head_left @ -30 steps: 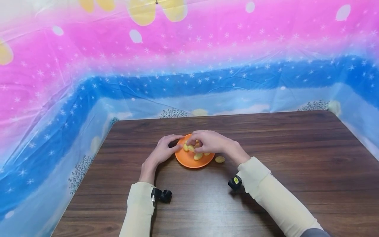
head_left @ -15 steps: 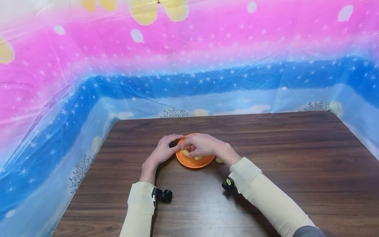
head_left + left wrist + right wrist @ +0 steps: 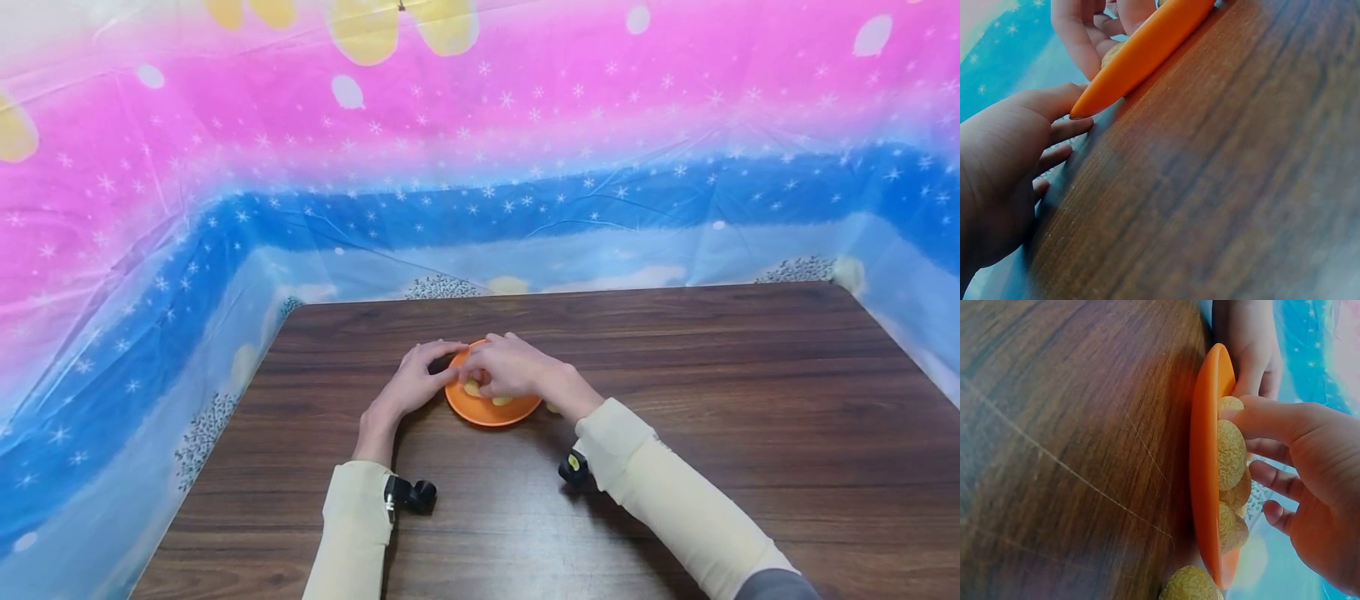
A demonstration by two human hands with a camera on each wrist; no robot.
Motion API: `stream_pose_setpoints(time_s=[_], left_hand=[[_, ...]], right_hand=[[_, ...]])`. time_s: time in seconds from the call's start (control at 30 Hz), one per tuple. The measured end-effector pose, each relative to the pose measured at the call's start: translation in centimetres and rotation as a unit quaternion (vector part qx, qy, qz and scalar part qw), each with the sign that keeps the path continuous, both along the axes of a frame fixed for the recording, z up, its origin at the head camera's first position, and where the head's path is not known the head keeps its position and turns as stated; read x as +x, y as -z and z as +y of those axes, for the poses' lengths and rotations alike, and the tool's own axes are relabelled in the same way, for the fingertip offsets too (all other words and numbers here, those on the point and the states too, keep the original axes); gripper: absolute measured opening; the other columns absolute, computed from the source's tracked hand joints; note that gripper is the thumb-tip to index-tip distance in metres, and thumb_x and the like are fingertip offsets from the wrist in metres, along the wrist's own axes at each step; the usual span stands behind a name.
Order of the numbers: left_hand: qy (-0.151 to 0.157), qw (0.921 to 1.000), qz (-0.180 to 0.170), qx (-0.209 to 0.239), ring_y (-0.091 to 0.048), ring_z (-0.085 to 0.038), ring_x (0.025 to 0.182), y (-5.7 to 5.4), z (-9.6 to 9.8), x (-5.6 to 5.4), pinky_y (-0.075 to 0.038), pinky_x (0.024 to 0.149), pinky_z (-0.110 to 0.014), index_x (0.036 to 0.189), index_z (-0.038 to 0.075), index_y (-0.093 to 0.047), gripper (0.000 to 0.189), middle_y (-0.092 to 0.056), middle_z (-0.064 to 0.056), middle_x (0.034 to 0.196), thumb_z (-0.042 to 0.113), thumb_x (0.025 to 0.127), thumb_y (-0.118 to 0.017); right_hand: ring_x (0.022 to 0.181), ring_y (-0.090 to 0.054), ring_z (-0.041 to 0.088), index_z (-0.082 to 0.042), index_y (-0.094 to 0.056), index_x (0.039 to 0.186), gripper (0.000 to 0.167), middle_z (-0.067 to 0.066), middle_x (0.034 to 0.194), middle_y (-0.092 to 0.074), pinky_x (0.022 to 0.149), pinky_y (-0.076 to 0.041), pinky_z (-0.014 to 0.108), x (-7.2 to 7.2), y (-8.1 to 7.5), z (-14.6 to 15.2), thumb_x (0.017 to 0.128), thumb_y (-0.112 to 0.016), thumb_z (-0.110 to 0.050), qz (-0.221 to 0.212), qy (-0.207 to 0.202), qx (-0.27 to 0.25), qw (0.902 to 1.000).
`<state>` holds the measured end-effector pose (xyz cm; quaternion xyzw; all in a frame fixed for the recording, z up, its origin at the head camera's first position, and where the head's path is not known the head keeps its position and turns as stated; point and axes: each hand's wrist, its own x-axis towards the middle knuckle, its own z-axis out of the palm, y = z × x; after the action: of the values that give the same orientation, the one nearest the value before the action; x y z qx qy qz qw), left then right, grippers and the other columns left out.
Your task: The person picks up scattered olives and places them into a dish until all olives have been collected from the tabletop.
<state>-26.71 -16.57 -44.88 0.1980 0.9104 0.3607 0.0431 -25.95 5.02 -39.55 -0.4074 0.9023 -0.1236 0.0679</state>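
Observation:
An orange plate (image 3: 491,414) lies on the table, bearing several yellowish-brown, wrinkled, oval pieces that look like walnuts (image 3: 1231,455). My left hand (image 3: 408,379) touches the plate's left rim with thumb and forefinger, its fingers fairly straight. My right hand (image 3: 510,367) reaches over the plate from the right. Its thumb and fingers pinch the walnut (image 3: 1231,404) nearest my left hand, still low in the plate. In the head view the right hand hides most of the pieces. One loose walnut (image 3: 1191,586) lies on the table just outside the plate.
A dark wood-grain table (image 3: 712,400) spreads around the plate. Behind it and at both sides hangs a pink and blue patterned cloth (image 3: 525,150). A small black camera (image 3: 410,495) sits on the left wrist, another black camera (image 3: 573,467) on the right.
My right hand has moved left and down over the plate, with its fingers and thumb drawing in on a walnut near the left side. My left hand and the plate have stayed put.

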Motion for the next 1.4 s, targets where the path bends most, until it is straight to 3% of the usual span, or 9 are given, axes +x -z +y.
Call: stream_pose_setpoints(time_s=[0.3, 0.77, 1.07, 1.4], left_hand=[[0.0, 1.0, -0.004, -0.004, -0.029, -0.029, 0.148, -0.3, 0.3, 0.2, -0.015, 0.121, -0.061, 0.141, 0.029, -0.056, 0.044, -0.051, 0.0, 0.149, 0.038, 0.098, -0.06], [-0.01, 0.9997, -0.02, 0.001, -0.026, -0.028, 0.151, -0.1, 0.2, 0.4, -0.005, 0.125, -0.054, 0.141, 0.028, -0.057, 0.043, -0.051, -0.001, 0.15, 0.038, 0.099, -0.059], [-0.01, 0.9998, -0.017, 0.0, -0.025, -0.028, 0.151, -0.2, 0.1, 0.5, -0.005, 0.125, -0.054, 0.141, 0.029, -0.056, 0.044, -0.05, -0.002, 0.151, 0.038, 0.099, -0.059], [-0.008, 0.9999, -0.015, 0.002, -0.026, -0.028, 0.151, -0.1, 0.1, 0.1, -0.004, 0.125, -0.053, 0.141, 0.027, -0.056, 0.044, -0.052, -0.002, 0.149, 0.037, 0.099, -0.059]], right_hand=[[0.096, -0.048, 0.014, -0.024, -0.074, 0.114, 0.024, -0.009, 0.105, -0.07, 0.084, -0.039, 0.035, 0.4, -0.3, 1.6, 0.09, -0.073, -0.022, -0.003, 0.017, -0.045, 0.9988], [0.104, -0.055, 0.02, -0.018, -0.075, 0.112, 0.02, -0.004, 0.109, -0.069, 0.095, -0.044, 0.046, 0.5, -1.4, 5.0, 0.092, -0.07, -0.021, 0.019, 0.05, -0.069, 0.9962], [0.091, -0.052, 0.018, -0.017, -0.075, 0.111, 0.019, -0.003, 0.103, -0.068, 0.082, -0.043, 0.036, 0.3, -1.4, 6.9, 0.093, -0.067, -0.019, 0.032, 0.057, -0.073, 0.9952], [0.097, -0.058, 0.019, -0.015, -0.074, 0.113, 0.021, -0.001, 0.11, -0.068, 0.084, -0.049, 0.037, 0.6, -0.8, 9.0, 0.093, -0.068, -0.016, 0.016, 0.07, -0.092, 0.9932]])
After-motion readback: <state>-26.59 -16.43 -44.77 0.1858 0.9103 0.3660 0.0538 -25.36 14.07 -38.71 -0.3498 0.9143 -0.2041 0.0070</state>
